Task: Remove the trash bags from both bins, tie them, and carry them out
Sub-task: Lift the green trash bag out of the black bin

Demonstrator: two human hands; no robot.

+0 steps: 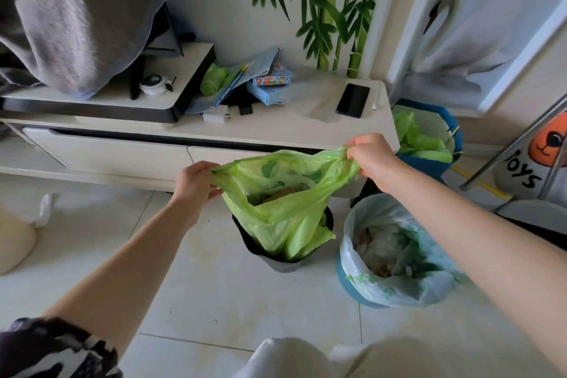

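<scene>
A green trash bag (285, 212) stands half lifted out of a small black bin (276, 261) on the floor in the middle. My left hand (194, 182) grips the bag's left rim and my right hand (372, 158) grips its right rim, stretching the mouth wide. Brown waste shows inside. To the right stands a blue bin (356, 291) lined with a pale whitish bag (395, 264) full of rubbish, untouched.
A low white TV cabinet (276, 129) runs behind the bins, carrying a phone (352, 100), boxes, papers and a green roll of bags (212, 80). Another blue container with green bag material (426, 138) sits at the cabinet's right end. Metal legs and a toy bag stand far right.
</scene>
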